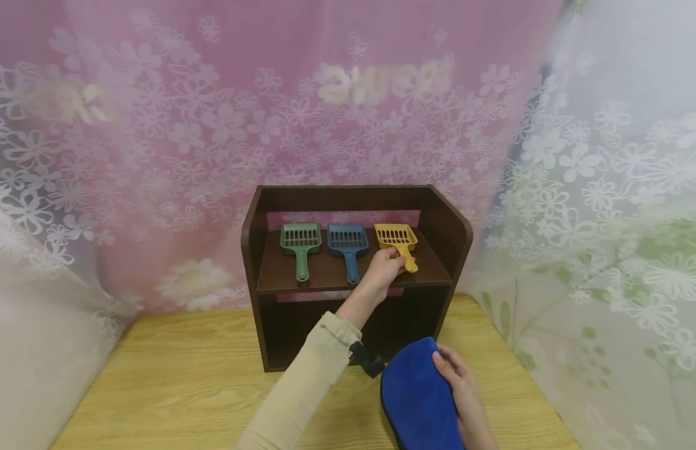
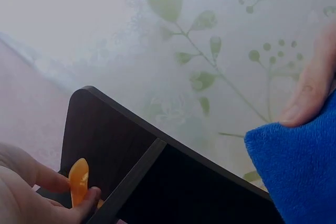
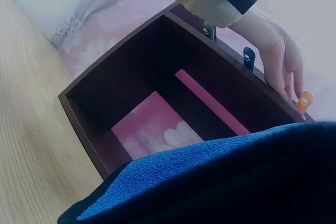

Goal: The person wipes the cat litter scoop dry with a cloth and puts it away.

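On the upper shelf of a dark brown rack [image 1: 356, 195] lie three slotted litter scoops, handles toward me. The green litter scoop [image 1: 302, 262] is at left, the blue litter scoop [image 1: 351, 262] in the middle, the yellow litter scoop [image 1: 403, 244] at right. My left hand [image 1: 385, 267] pinches the yellow scoop's handle, which shows orange between thumb and fingers in the left wrist view. Lower right, in front of the rack, my right hand [image 1: 466, 390] grips a rounded blue plush cloth piece [image 1: 418, 394] with a black underside, thumb on its blue face.
The rack's lower compartment [image 3: 121, 72] opens toward me below the scoops. It stands on a wood-grain table [image 1: 196, 362]. A pink floral curtain [image 1: 213, 156] hangs behind, and a pale floral curtain [image 1: 618, 250] hangs at right. A dark strap [image 1: 367, 359] hangs from my left cuff.
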Action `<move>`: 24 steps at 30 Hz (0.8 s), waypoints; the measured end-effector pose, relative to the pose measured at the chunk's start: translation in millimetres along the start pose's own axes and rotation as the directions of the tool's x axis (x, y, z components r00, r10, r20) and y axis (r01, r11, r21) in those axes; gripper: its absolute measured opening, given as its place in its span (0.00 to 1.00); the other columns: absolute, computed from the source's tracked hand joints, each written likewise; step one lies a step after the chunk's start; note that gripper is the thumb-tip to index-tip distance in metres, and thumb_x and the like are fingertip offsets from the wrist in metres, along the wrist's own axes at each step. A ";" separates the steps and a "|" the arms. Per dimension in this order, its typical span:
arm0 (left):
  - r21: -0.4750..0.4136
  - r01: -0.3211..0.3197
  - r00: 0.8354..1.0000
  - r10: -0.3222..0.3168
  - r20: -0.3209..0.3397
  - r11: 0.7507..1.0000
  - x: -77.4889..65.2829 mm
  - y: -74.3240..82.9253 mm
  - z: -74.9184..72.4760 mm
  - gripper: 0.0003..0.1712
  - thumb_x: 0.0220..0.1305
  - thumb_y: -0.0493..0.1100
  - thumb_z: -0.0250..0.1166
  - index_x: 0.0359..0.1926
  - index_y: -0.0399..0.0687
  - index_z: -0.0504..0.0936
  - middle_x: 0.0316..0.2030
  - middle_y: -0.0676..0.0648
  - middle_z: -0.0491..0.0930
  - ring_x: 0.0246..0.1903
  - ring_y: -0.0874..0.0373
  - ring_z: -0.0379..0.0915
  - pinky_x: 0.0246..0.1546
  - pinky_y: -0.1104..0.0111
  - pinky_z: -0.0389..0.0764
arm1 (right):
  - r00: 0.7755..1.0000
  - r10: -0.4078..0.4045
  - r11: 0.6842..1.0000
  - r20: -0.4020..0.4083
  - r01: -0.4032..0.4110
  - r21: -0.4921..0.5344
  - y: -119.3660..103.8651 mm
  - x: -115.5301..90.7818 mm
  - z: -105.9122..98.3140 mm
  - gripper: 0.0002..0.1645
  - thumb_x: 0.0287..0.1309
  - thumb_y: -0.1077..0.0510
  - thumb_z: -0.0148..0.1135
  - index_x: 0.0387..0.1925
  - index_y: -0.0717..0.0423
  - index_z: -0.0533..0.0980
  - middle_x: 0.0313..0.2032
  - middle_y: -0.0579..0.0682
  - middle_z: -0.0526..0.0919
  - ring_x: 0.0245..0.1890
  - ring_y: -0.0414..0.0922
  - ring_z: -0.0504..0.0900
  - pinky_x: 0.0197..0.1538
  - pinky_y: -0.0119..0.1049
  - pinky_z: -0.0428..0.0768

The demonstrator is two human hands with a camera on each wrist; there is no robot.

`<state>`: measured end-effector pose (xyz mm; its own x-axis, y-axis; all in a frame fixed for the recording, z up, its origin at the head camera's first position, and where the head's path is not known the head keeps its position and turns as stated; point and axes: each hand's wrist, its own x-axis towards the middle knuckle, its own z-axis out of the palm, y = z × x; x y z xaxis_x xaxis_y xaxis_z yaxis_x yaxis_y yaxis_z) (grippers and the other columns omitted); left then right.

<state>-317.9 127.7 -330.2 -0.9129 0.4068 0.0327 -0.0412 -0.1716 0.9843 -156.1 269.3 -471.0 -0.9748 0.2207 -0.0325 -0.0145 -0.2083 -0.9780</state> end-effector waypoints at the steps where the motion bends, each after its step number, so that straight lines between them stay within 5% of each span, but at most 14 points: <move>1: 0.013 0.004 1.000 -0.004 0.008 1.000 0.1 0.1 -0.6 0.24 0.80 0.33 0.47 0.71 0.27 0.63 0.66 0.33 0.70 0.67 0.46 0.68 0.68 0.60 0.69 | 1.000 0.007 1.000 -0.003 -0.007 -0.005 0.0 -0.2 0.4 0.11 0.76 0.51 0.55 0.53 0.42 0.79 0.44 0.41 0.86 0.41 0.42 0.85 0.44 0.37 0.84; 8: 0.079 0.012 0.997 -0.017 0.071 0.997 -0.5 1.2 -4.6 0.28 0.81 0.40 0.47 0.74 0.30 0.60 0.72 0.36 0.63 0.74 0.46 0.56 0.73 0.56 0.59 | 1.000 0.007 1.000 -0.012 -0.007 -0.013 -0.1 -2.1 1.7 0.10 0.76 0.51 0.55 0.52 0.43 0.79 0.43 0.41 0.86 0.41 0.42 0.85 0.43 0.37 0.84; 15: 0.201 -0.009 0.999 0.001 0.039 0.980 -22.0 4.2 -9.7 0.33 0.81 0.47 0.50 0.78 0.39 0.54 0.75 0.39 0.58 0.76 0.45 0.52 0.75 0.50 0.54 | 1.000 0.009 1.000 0.011 -0.009 0.006 1.3 -4.3 3.5 0.10 0.76 0.51 0.54 0.51 0.41 0.79 0.43 0.40 0.85 0.41 0.41 0.85 0.43 0.36 0.84; 20: 0.269 -0.151 0.989 0.145 0.042 0.951 -40.5 6.0 -12.5 0.32 0.80 0.44 0.52 0.79 0.43 0.55 0.75 0.40 0.60 0.74 0.49 0.58 0.71 0.52 0.63 | 0.999 0.018 1.000 0.031 -0.018 0.019 -1.4 -4.7 4.8 0.11 0.76 0.50 0.54 0.53 0.41 0.78 0.43 0.40 0.85 0.41 0.41 0.85 0.43 0.36 0.84; 24: 0.299 -0.296 0.955 0.292 0.059 0.907 -55.7 8.8 -15.5 0.29 0.79 0.42 0.53 0.77 0.45 0.61 0.72 0.41 0.65 0.70 0.52 0.66 0.68 0.56 0.70 | 0.999 0.004 1.000 0.050 -0.006 0.027 -3.6 -4.5 5.9 0.11 0.77 0.51 0.54 0.53 0.41 0.79 0.44 0.40 0.85 0.41 0.41 0.85 0.43 0.36 0.84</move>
<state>-273.7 89.6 -326.0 -0.8595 0.3915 0.3285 0.3541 -0.0073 0.9352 -153.0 263.4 -466.1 -0.9848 0.1717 -0.0265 -0.0148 -0.2353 -0.9718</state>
